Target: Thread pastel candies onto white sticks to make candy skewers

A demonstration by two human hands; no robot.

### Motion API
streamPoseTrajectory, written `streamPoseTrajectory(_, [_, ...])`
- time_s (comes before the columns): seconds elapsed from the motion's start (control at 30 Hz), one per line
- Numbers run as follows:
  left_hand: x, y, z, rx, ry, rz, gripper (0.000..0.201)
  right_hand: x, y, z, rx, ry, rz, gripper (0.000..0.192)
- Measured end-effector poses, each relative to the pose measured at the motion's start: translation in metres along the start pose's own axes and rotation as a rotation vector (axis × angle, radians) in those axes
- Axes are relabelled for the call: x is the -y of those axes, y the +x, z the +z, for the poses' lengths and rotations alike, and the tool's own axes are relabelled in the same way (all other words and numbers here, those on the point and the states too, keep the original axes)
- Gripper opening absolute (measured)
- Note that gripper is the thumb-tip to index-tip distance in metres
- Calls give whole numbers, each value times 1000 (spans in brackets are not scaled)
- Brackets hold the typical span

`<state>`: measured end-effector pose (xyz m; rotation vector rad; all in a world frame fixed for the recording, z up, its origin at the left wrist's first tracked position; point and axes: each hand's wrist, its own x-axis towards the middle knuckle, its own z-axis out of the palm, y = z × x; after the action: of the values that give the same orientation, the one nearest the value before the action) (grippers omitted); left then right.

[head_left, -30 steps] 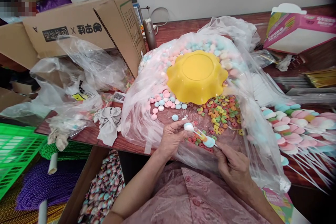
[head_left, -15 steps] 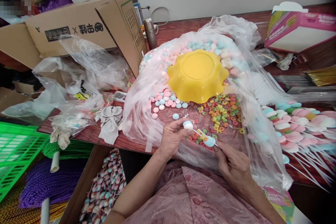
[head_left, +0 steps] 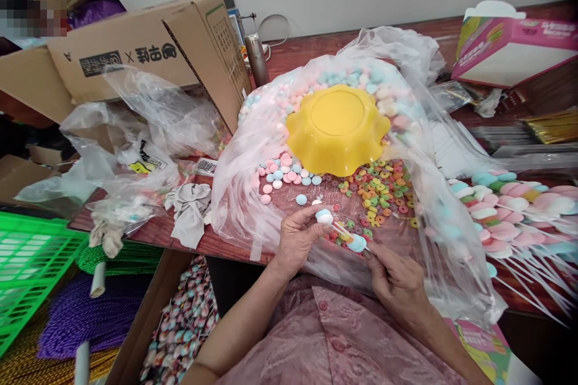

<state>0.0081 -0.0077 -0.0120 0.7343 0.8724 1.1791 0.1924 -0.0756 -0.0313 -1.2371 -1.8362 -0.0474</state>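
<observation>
A blue-and-white marshmallow (head_left: pixel 324 216) is pinched between the thumb and fingers of my left hand (head_left: pixel 294 239). My right hand (head_left: pixel 396 277) is closed on a thin white stick, which carries a light-blue marshmallow (head_left: pixel 357 243) and a yellow-orange gummy piece. The stick's free end points at the marshmallow in my left hand; whether they touch is hard to tell. Beyond my hands lie loose gummy rings (head_left: pixel 379 192) in several colours. Pink, blue and white marshmallows (head_left: pixel 289 171) are scattered to their left.
A yellow scalloped bowl (head_left: pixel 338 126) rests upside down on the plastic sheet (head_left: pixel 241 192). Finished marshmallow sticks (head_left: pixel 519 210) are piled at right. A cardboard box (head_left: pixel 135 51) and crumpled plastic bags stand left. Below are a green basket (head_left: pixel 31 264) and a box of wrapped sweets (head_left: pixel 180 325).
My right hand and its stick have shifted slightly left, closer to my left hand. The left hand keeps its pinch on the marshmallow.
</observation>
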Motion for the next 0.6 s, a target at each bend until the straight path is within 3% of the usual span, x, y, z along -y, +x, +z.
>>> streamPoseTrajectory(0.1, [4,0,-3,-4,96,82,34,2,-1,2,1,0,15,22])
streamPoseTrajectory(0.33, [-2,0,-1,-62,359,418,21,16,-1,7,27,85,150,22])
streamPoseTrajectory(0.6, [-2,-5,3,-21,424,527,23,28,7,10,44,292,257,16])
